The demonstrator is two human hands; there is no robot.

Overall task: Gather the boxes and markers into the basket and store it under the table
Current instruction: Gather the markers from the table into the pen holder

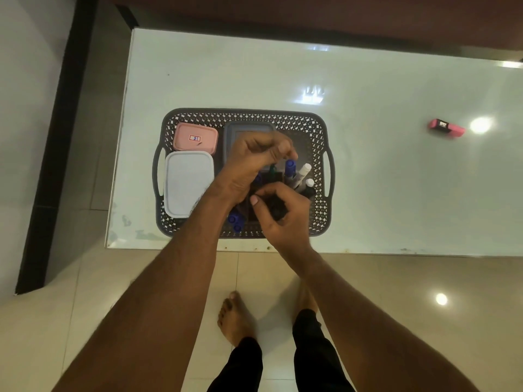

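**Markers going into the basket; one pink marker outstanding**

We find the basket (pixel 244 116) standing on the table (pixel 368 179) near its 6 o'clock edge. Three boxes lie inside it: a pink box (pixel 195 138) at 10 o'clock, a white box (pixel 188 186) at 8 o'clock, and a grey box (pixel 249 128) at 12 o'clock, partly covered by the left hand. At the basket's 3 o'clock side we see upright markers (pixel 297 174) grouped in what appears to be a dark holder; two blue caps (pixel 235 220) show at 6 o'clock.

We see both hands working over the basket's centre. The left hand (pixel 252 162) is loosely curled, fingers bent; whether it grips anything we cannot tell, as it is blurred. The right hand (pixel 283 210) is closed around a dark object, seemingly a black marker (pixel 276 207), with thumb and fingers wrapped on it.

We judge the step in hand to be setting markers among those already gathered. One pink marker (pixel 446 127) lies alone on the table, well apart at 3 o'clock from the basket. In our view the next move calls for releasing the black marker, reaching right for the pink one, then taking both handles (pixel 329 174) to lower the basket under the table.
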